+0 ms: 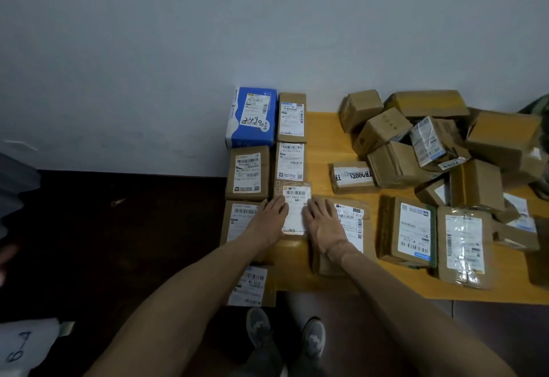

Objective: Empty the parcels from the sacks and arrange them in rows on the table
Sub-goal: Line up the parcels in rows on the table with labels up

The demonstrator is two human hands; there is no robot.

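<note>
Alignment is the step in hand, I judge. At the left edge of the table [320, 145], the first column runs from the blue parcel [252, 115] by the wall back toward you, labels up. Your left hand [271, 219] lies flat, fingers straight, against the left side of the white-labelled parcel [295, 213], which sits third in the second column, close against the one beyond it. Your right hand [322, 225] is just as flat and uncurled on its right side; neither hand grasps anything. Press evenly from both sides and nudge it until its edges run flush with the two parcels ahead, without skew. Its long axis points away from you toward the wall, barcode end farthest, label up. Further right, a brown parcel [352, 222] lies partly under your right wrist, and beyond it the unsorted heap [430, 145] waits.
</note>
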